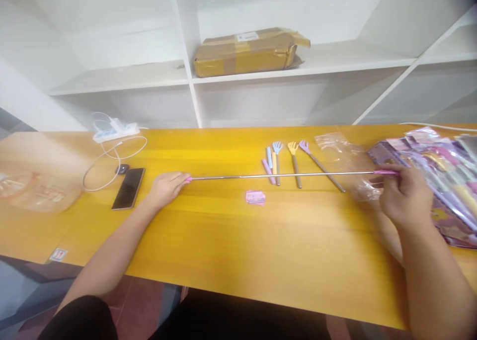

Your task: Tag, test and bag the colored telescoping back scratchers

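Observation:
I hold a long thin metal telescopic rod stretched out level above the yellow table. My left hand is closed on its pink left end. My right hand pinches its pink handle at the right end. Under the rod lie three small rake-headed rods, blue, yellow and purple, beside pastel handles. A small pink packet lies in front of them.
A black phone, a white cable and a power strip sit at the left. Clear plastic bags and a pile of pink and purple packaged goods lie at the right. A brown parcel rests on the white shelf behind.

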A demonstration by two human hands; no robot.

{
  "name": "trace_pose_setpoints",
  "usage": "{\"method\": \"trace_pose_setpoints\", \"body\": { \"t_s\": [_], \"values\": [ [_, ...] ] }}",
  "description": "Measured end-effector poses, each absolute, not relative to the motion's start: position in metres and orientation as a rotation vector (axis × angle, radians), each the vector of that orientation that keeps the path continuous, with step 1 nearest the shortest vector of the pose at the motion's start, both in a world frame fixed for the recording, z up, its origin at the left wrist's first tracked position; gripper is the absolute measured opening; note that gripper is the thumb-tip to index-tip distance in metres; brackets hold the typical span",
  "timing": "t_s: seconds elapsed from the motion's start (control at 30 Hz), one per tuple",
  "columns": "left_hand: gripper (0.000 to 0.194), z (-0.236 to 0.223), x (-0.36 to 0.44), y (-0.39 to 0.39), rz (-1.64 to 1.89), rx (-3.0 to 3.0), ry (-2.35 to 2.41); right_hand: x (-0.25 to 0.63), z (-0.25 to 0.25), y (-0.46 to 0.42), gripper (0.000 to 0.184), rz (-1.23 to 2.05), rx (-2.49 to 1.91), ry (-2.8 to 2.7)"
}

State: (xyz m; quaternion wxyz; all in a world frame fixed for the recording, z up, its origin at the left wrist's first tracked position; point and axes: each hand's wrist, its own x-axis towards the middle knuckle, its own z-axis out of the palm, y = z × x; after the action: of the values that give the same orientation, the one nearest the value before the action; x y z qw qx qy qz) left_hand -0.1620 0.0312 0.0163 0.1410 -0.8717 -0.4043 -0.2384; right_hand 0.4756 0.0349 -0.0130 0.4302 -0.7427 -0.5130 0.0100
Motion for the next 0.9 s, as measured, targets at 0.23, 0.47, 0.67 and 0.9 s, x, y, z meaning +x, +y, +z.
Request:
{"method": "trace_pose_setpoints", "body": {
  "t_s": [0.23,0.47,0.67,0.9],
  "values": [
    [0.029,0.02,-0.168,0.031,-0.694,-2.558,-1.208,0.464,0.0,0.028,0.031,0.022,-1.854,-1.251],
    [0.028,0.021,-0.179,0.032,-0.77,-2.631,-1.185,0.461,0.006,0.027,0.03,-0.043,-1.826,-1.322],
    [0.025,0.022,-0.183,0.032,-0.755,-2.666,-1.177,0.464,0.005,0.029,0.031,-0.013,-1.804,-1.339],
    [0.032,0.028,-0.184,0.03,-0.703,-2.722,-1.252,0.467,0.0,0.03,0.03,-0.069,-1.725,-1.375]
  ]
}}
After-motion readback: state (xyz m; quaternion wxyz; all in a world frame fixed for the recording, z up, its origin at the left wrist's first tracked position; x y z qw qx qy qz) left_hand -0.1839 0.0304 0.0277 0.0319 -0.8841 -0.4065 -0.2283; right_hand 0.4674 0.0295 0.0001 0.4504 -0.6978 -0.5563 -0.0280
